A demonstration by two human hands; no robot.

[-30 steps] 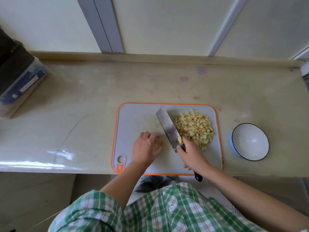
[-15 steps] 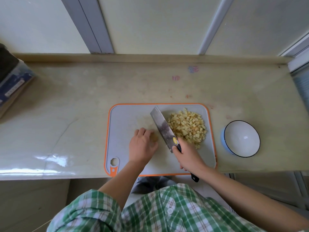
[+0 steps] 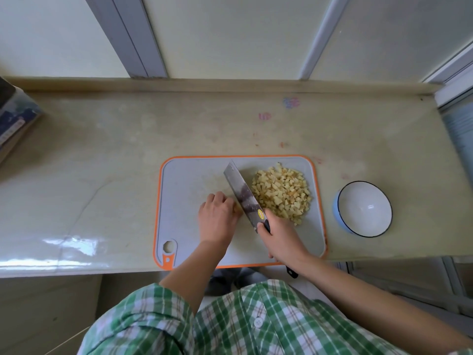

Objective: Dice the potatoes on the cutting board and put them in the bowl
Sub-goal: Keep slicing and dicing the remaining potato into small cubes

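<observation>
View from above of a pale stone bench (image 3: 102, 175) set below a window. A grey cutting board (image 3: 184, 185) with an orange rim lies along the bench's front edge, right of centre, with its hanging hole at the front left corner. On the right half of the board sits a heap of diced potato (image 3: 281, 193), small pale yellow cubes. The left hand (image 3: 217, 219) rests in the middle of the board, fingers curled down over a potato piece (image 3: 238, 208); only a sliver of it shows at the fingertips. The right hand (image 3: 281, 239) is wrapped round the black handle of a cleaver (image 3: 243, 193), and the end of the handle sticks out past the board's front edge. The broad blade runs diagonally from this hand toward the board's back edge, between the left hand and the heap, just beside the left fingertips. Whether its edge touches the board cannot be told. A bowl (image 3: 364, 208), white inside with a dark rim and a blue outside, stands on the bench just beside the board's right edge. A box with blue print (image 3: 15, 119) lies at the bench's left edge. Faint pink and purple marks (image 3: 290, 102) dot the bench near its back edge. A green and white plaid shirt (image 3: 230, 321) fills the bottom of the view
</observation>
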